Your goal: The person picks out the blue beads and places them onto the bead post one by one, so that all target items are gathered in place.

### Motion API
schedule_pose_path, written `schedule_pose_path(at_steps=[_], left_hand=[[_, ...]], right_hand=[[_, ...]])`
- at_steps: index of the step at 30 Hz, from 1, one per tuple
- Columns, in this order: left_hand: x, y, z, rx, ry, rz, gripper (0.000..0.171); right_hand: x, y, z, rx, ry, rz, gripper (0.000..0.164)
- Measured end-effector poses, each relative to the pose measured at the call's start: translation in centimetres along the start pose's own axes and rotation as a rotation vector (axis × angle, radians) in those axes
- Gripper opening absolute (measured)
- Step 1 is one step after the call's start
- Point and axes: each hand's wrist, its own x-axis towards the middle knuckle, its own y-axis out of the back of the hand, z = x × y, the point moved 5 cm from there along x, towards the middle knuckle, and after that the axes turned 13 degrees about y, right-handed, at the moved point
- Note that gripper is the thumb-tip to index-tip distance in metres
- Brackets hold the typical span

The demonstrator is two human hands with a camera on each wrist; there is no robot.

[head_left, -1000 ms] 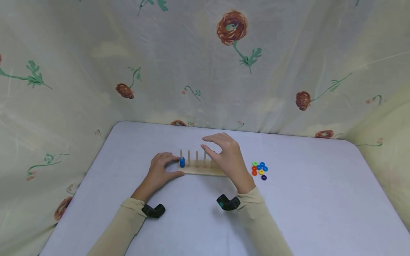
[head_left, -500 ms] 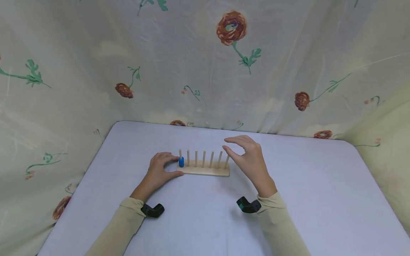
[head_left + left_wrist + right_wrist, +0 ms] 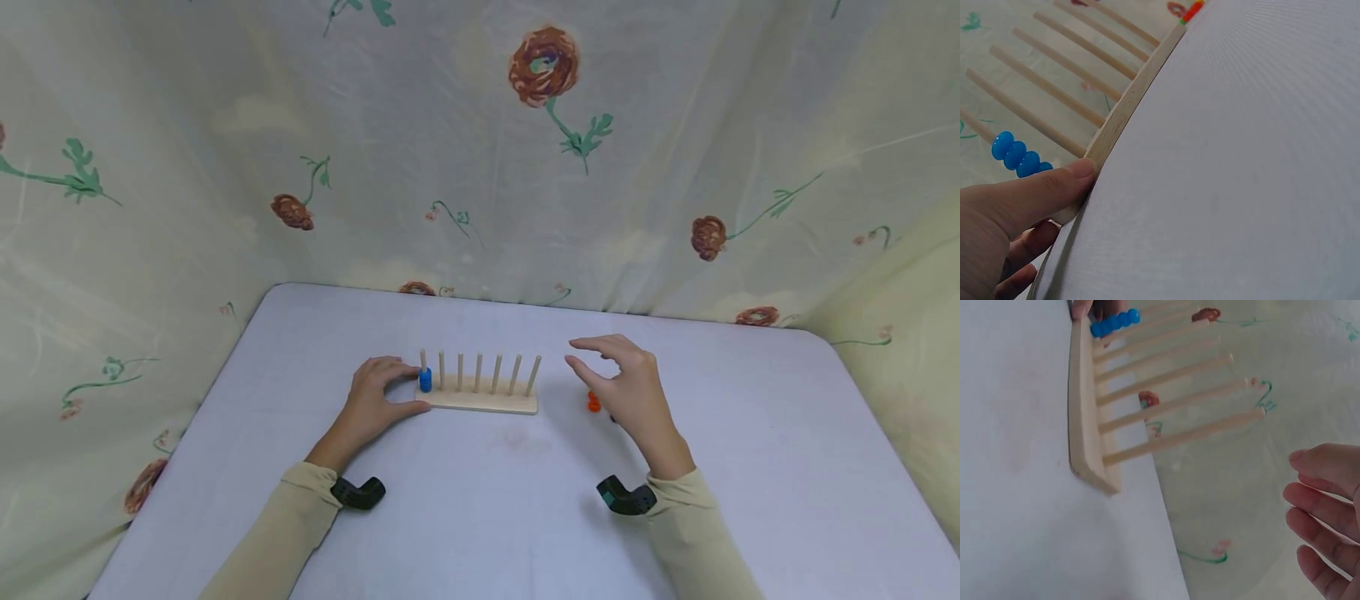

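A wooden peg rack (image 3: pixel 480 402) with a row of several upright pegs stands on the table. Blue rings (image 3: pixel 425 380) are stacked on its leftmost peg; the left wrist view shows several of these blue rings (image 3: pixel 1015 154) close to the thumb. My left hand (image 3: pixel 369 398) grips the rack's left end, thumb along the front edge of the base and fingers behind. Right of the rack, my right hand (image 3: pixel 630 387) hovers with thumb and fingers apart and nothing between them. Orange-red rings (image 3: pixel 594 403) lie partly hidden beneath it.
A white-covered table (image 3: pixel 465 508) carries everything. Behind it hangs a flowered curtain (image 3: pixel 480 167). A dark ring edge (image 3: pixel 612 419) peeks out under the right hand, which covers most of the loose rings there. Each wrist wears a black camera mount.
My right hand has moved right, from above the rack to over the loose rings, uncovering the right-hand pegs. The left hand and the rack have stayed put.
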Motion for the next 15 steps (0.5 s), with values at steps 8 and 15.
schedule_pose_path(at_steps=[8, 15], left_hand=[[0.0, 0.0, 0.0, -0.006, 0.005, 0.001, 0.057], [0.0, 0.1, 0.2, -0.010, 0.010, -0.007, 0.057]], right_hand=[[-2.1, 1.1, 2.3, -0.058, -0.058, -0.041, 0.025], [-3.9, 1.7, 4.0, -0.074, -0.128, -0.095, 0.026]])
